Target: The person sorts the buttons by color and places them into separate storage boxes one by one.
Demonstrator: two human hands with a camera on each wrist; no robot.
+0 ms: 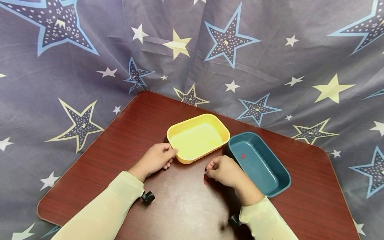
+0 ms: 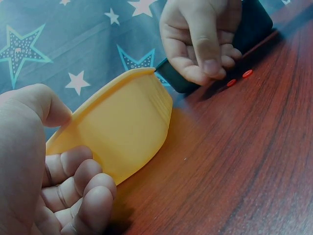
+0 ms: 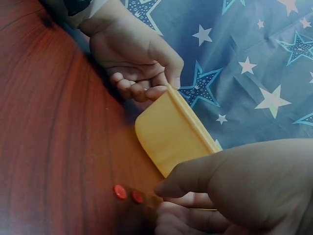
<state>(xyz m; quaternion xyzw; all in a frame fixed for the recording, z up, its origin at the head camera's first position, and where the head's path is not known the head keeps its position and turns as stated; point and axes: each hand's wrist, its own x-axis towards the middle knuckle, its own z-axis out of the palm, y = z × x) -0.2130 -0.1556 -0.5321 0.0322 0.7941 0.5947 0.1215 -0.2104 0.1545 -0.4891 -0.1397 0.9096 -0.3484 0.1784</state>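
A yellow plastic container [image 1: 192, 157] stands on the table, and my left hand [image 1: 156, 157] pinches its near left rim between thumb and fingers. The other fingers of that hand curl below the rim in the left wrist view. My right hand [image 1: 225, 170] is low over the table in front of the containers, thumb close to its bent fingers; whether anything lies between them is hidden. Beside its fingertips lie two small red buttons [image 3: 120, 191] on the wood. Another red piece [image 1: 243, 156] lies inside the dark teal container [image 1: 264, 166], right of the yellow one.
The reddish-brown wooden table [image 1: 120, 146] has rounded corners. Behind it hangs a grey curtain [image 1: 192, 73] with star prints. A faint yellow patch shows on the yellow container's floor, too pale to identify. Black wrist mounts sit at both sleeves.
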